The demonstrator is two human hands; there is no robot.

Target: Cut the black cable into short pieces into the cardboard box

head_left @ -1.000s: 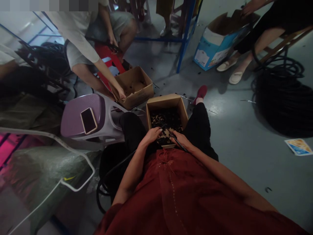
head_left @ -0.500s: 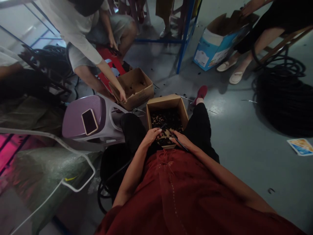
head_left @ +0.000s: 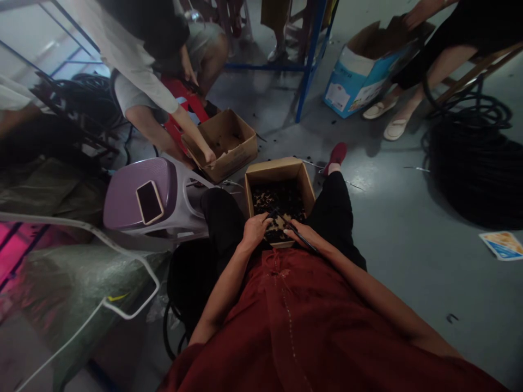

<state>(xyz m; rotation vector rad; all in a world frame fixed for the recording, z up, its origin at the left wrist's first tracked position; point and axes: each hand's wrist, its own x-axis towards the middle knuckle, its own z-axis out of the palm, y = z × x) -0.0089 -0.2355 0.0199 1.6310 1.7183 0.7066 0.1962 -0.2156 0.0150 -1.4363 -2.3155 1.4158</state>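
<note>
Between my knees stands an open cardboard box with many small black pieces in it. My left hand is over the near left part of the box, its fingers pinched on a thin black strip. At the near right, my right hand is closed around a slim dark cutting tool. The tool's tip points up and left, towards the strip by my left fingertips. The exact kind of tool is too dark and small to make out.
A purple stool with a phone on it stands at my left. Ahead, a co-worker's hand touches another cardboard box. A blue carton and a coil of black tubing are to the right.
My left hand has turned slightly, and the dark tool's tip now shows nearer the left fingertips. The co-worker's head and arm have shifted right, and the box there has moved slightly.
</note>
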